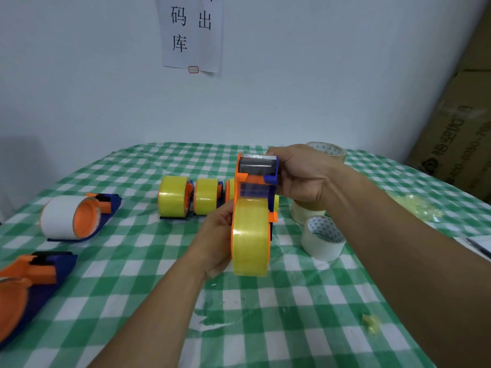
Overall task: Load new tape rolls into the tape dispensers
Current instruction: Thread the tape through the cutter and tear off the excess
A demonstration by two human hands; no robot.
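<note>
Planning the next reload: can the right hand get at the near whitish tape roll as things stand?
Not quite yet: the right hand grips the top of the held dispenser. Once freed, probably yes; the whitish roll stands uncovered close by that forearm.

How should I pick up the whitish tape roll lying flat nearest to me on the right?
Probably from above. The whitish tape roll lies flat on the tablecloth with its hole facing up, so pinch its wall with your thumb inside the hole and your fingers outside. Nothing else is against its near side.
</note>
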